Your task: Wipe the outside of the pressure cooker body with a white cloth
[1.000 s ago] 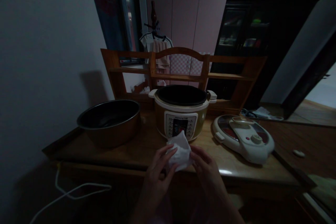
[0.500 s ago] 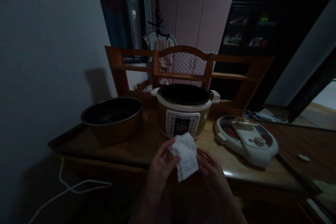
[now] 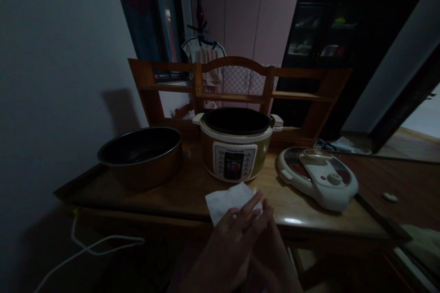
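A crumpled white sheet, a tissue or thin cloth (image 3: 223, 202), is pressed between my two hands in front of the cooker. My left hand (image 3: 235, 233) lies across it with bent fingers, palm toward the other hand. Behind and to the right, my right hand (image 3: 270, 229) meets the left at the fingertips; its fingers are partly hidden. Just beyond stands an electric pressure cooker (image 3: 209, 151), lidless, its dark inside showing above a button panel. To its left sits a wide dark-lined pot (image 3: 151, 171). The cream cooker lid (image 3: 319, 178) rests on the right.
The wooden table (image 3: 185, 199) has a shelf rack (image 3: 233, 97) along its back. A white cord (image 3: 113, 238) hangs at the left by the wall. A small white object (image 3: 390, 197) lies on a brown surface to the right. Cabinets stand behind.
My hands have come together, the left moving right across the sheet onto the right hand. The sheet now spreads out to the left. The view has shifted slightly.
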Demonstrator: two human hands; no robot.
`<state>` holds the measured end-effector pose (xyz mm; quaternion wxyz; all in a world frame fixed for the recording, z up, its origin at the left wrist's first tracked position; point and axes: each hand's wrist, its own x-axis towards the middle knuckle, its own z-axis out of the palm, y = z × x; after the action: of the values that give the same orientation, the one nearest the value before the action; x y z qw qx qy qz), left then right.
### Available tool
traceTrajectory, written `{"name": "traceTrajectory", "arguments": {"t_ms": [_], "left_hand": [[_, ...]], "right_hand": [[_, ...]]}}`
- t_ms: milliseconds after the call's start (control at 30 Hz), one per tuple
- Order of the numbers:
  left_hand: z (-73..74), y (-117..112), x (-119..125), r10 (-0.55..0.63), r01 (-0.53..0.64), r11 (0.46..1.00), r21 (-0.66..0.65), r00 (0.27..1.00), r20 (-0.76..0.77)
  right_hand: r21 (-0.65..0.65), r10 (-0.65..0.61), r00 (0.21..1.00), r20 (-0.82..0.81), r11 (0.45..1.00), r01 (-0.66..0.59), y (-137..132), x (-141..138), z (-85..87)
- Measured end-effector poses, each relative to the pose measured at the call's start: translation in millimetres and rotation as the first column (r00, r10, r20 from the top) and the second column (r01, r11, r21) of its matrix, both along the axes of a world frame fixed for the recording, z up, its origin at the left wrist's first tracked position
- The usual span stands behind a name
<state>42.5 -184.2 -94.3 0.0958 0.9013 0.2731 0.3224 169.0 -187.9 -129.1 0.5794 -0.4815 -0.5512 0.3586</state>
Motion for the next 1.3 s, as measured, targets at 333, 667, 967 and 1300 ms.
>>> {"name": "traceTrajectory", "arguments": {"t_ms": [333, 667, 967, 1300], "left_hand": [[-37.7, 32, -48, 0.457, -0.414, 0.888, -0.198, 0.755, 0.470], [-67.3, 128, -53, 0.588, -0.504, 0.809, -0.303, 0.674, 0.448], [-84.1, 128, -56, 0.661, -0.562, 0.748, -0.354, 0.677, 0.323], [-94.6, 134, -54, 0.671, -0.633, 0.740, -0.226, 0.719, 0.182]], "right_hand": [[-0.070, 0.103, 0.926, -0.363, 0.988, -0.138, 13, 23, 0.0], [0.126, -0.335, 0.918, 0.214, 0.941, 0.314, 33, 39, 0.8], [0.561, -0.542, 0.417, 0.730, 0.823, 0.090, 118, -25, 10.5], [0.417, -0.379, 0.191, 0.906, 0.877, -0.239, 111, 29, 8.6]]}}
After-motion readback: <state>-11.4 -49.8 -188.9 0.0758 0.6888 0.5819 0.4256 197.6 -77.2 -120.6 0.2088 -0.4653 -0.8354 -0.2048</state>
